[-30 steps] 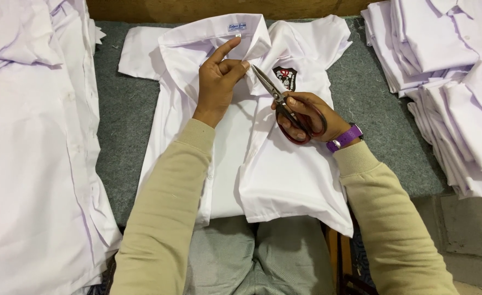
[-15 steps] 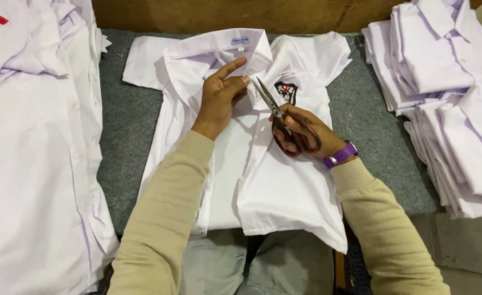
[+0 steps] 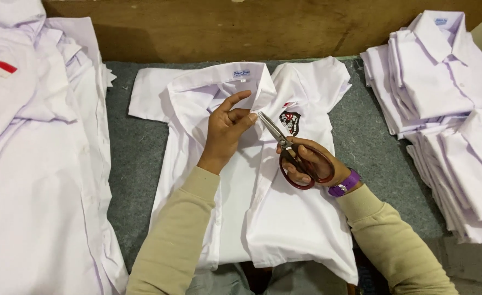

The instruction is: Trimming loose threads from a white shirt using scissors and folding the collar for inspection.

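Note:
A white short-sleeved shirt (image 3: 290,229) lies open, collar away from me, on a grey felt table (image 3: 137,158). It has a dark badge (image 3: 289,122) on the chest. My left hand (image 3: 227,131) pinches the shirt's front edge just below the collar. My right hand (image 3: 306,161) holds red-handled scissors (image 3: 284,147), their blade tips pointing at the cloth beside my left fingers. A purple wristband (image 3: 344,183) sits on my right wrist.
A loose heap of white shirts (image 3: 33,164) covers the left side. Two stacks of folded white shirts (image 3: 448,76) stand at the right. A wooden board (image 3: 252,27) runs along the far edge of the table.
Both hands shifted slightly down and toward me over the shirt. The scissors stay close to my left fingers, and the view has tilted a little.

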